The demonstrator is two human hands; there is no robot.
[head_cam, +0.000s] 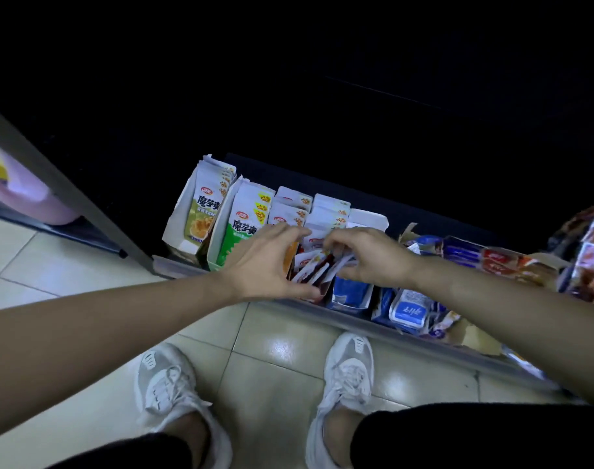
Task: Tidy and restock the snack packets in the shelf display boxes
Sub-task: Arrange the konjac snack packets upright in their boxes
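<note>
**Squaring a loose sheaf of packets on the low shelf**

Head view. The left hand [268, 262] reaches over the near rim of the low shelf [407, 328]. Its grip is spread: the fingers lie straight against the left side of a loose sheaf of red-and-white packets [314, 270], and the thumb stretches along their near side. The right hand [366, 255] meets it from the right, its grip pinching the same packets with curled fingertips. The packets lean askew between the green box [241, 231] on the left and the blue box [351, 292] on the right. Taller white packets [329, 211] stand upright just behind them. Farther right, blue pouches [409, 313] lie jumbled. White shoes [348, 367] stand on the tiled floor [271, 350] below.

The step in hand appears to be gathering the sheaf into one upright stack. It should go best if the left hand serves as a fixed stop while the right taps the edges level. The stack can then slide back against the row behind, faces forward and corners uncreased.
</note>
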